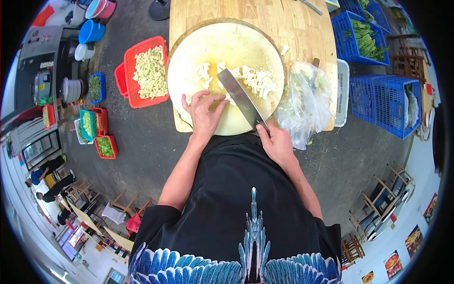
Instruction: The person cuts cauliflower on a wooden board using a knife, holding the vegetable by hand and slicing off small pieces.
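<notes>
A round, pale chopping board (pixel 227 42) lies on the wooden table, with cut cauliflower (pixel 259 83) spread across its middle and right. My right hand (pixel 276 143) grips the handle of a cleaver (pixel 240 97), whose broad blade slants up and left over the board. Left of the blade, my left hand (pixel 205 112) has its thumb and fingers drawn together at a small white cauliflower piece (pixel 229 98), partly hidden by the fingertips. More cauliflower pieces (pixel 204 73) sit above that hand. Beside the board on the right is a clear plastic bag (pixel 305 102) with cauliflower inside.
Left of the wooden table (pixel 302 28), a red basket (pixel 137 102) holds chopped cauliflower. Blue crates (pixel 357 52) of greens stand to the right. Smaller baskets of vegetables, buckets (pixel 92 31) and chairs are around the dark floor. People are visible at far left.
</notes>
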`<state>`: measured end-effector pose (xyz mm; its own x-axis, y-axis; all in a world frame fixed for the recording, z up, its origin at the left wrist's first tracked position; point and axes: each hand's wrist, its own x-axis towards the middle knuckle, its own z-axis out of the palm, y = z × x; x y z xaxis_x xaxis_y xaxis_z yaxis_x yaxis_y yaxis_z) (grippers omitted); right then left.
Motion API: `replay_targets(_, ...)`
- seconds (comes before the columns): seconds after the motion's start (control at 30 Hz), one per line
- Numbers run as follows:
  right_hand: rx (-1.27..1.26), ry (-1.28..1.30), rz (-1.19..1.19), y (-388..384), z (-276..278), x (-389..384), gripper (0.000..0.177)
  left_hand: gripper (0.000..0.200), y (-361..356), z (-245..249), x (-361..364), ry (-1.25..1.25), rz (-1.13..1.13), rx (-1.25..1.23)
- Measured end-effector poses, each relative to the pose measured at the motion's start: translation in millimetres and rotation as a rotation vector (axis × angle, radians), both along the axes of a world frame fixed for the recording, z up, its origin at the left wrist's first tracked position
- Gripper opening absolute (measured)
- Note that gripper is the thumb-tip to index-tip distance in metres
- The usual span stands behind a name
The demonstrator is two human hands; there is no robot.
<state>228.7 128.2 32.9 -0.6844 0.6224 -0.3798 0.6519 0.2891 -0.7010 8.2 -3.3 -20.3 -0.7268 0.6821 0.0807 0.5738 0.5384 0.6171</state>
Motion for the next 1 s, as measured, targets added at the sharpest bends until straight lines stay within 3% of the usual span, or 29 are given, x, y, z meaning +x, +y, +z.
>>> replay_targets(1.0,0.021,-0.065,0.047,-5.9,0.4,-0.9,0.039,0.017,-3.9,-4.8,-0.2,0.049,-0.026,-0.004)
